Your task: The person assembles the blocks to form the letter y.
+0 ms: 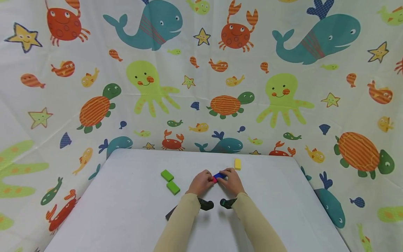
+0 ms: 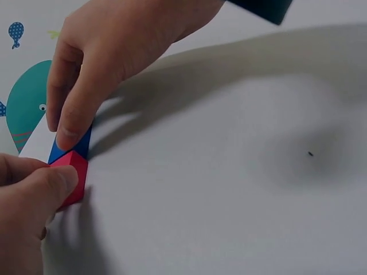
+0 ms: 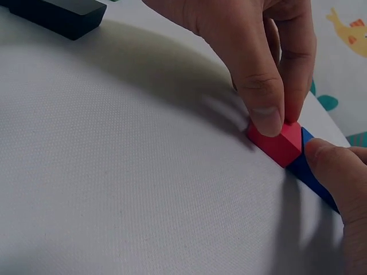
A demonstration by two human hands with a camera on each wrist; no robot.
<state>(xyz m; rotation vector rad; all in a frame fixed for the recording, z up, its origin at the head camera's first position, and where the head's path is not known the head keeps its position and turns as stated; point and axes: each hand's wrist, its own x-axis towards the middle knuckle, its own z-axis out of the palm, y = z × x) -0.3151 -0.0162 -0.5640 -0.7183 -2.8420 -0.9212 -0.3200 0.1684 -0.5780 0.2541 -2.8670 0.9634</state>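
A small red block (image 3: 278, 146) and a blue block (image 3: 314, 182) lie end to end on the white table. My left hand (image 1: 199, 182) pinches the red block, its thumb on the near side in the right wrist view. Opposite it, my right hand (image 1: 233, 182) grips the blue block, fingers and thumb around its sides. In the left wrist view the right hand (image 2: 109, 57) reaches down from above, and the two blocks meet at their ends. The hands partly cover both blocks.
Two green blocks (image 1: 173, 187) lie corner to corner on the left. Beyond the right hand is a yellow block (image 1: 237, 164). A dark flat piece (image 1: 170, 213) shows partly under the left sleeve. A sea-animal curtain (image 1: 195, 105) hangs behind the white table (image 1: 132, 203).
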